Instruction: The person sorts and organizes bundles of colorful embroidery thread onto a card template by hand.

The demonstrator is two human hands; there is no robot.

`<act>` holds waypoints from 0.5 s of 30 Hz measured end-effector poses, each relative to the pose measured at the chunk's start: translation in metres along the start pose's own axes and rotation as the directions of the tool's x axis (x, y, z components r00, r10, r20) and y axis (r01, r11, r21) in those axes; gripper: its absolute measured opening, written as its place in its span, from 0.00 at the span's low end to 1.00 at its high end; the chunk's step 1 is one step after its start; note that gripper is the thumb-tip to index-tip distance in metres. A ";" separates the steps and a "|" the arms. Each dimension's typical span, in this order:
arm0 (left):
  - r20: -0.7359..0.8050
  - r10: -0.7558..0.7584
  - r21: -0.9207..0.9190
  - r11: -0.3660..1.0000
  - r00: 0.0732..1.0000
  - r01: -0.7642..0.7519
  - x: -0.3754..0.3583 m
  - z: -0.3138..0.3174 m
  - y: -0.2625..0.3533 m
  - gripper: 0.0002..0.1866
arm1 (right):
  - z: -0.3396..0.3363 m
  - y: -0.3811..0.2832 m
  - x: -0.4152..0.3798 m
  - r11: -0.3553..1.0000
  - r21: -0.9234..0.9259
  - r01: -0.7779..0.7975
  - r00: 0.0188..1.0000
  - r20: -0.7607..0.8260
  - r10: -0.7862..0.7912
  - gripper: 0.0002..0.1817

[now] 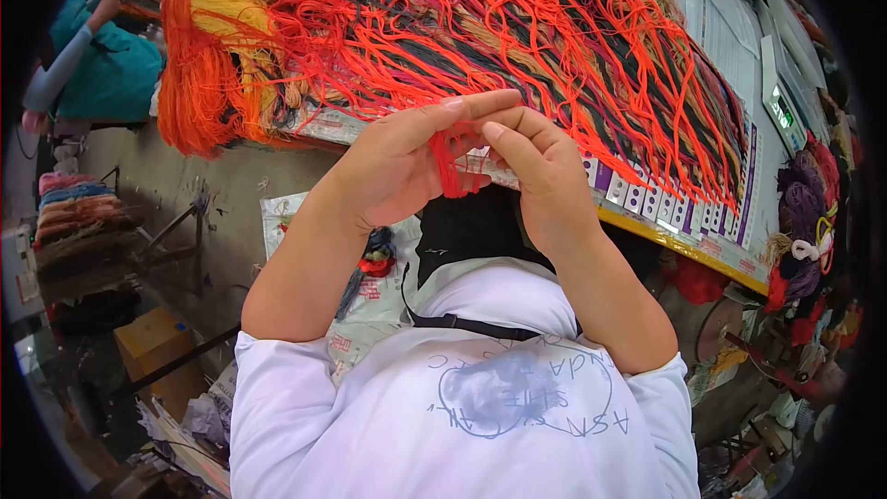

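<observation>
Both my hands are raised in front of the table's near edge, close together. Bright red thread [450,166] is looped in several strands at the fingers of my left hand [393,162], with its thumb and index finger stretched toward the right. My right hand [552,171] has its thumb and fingers pinched together at the thread, touching the left fingertips. Part of the right fingers is hidden behind its thumb. Just beyond the hands lies a wide spread of loose orange-red, black, tan and dark red yarn [517,37].
Orange hank [189,65] and yellow hank [226,14] hang at the table's left end. White cards with purple dots [661,203] line the near edge. A digital scale [783,111] stands right, above purple yarn [802,203]. Another person in teal [111,69] is upper left.
</observation>
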State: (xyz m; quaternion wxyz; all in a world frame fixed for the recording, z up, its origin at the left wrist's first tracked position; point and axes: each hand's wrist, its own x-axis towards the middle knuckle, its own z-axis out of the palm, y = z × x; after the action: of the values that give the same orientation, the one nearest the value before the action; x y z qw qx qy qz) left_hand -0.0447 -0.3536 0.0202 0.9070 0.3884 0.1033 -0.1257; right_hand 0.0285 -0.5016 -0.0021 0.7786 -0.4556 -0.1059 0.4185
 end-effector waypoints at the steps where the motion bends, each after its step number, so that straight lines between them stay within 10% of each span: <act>1: -0.031 -0.004 0.031 1.000 1.000 0.005 0.000 0.001 0.000 0.29 | 0.002 -0.001 0.000 0.999 -0.049 -0.001 1.000 -0.008 0.001 0.08; 15: -0.019 0.044 0.038 0.998 0.999 -0.043 -0.002 -0.004 0.000 0.27 | 0.009 0.005 0.007 0.989 -0.149 -0.011 1.000 -0.005 0.010 0.07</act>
State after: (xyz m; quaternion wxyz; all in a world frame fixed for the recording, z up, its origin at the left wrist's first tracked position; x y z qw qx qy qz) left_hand -0.0474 -0.3501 0.0178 0.9009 0.4089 0.1016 -0.1041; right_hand 0.0252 -0.4891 -0.0024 0.7403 -0.5139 -0.1329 0.4125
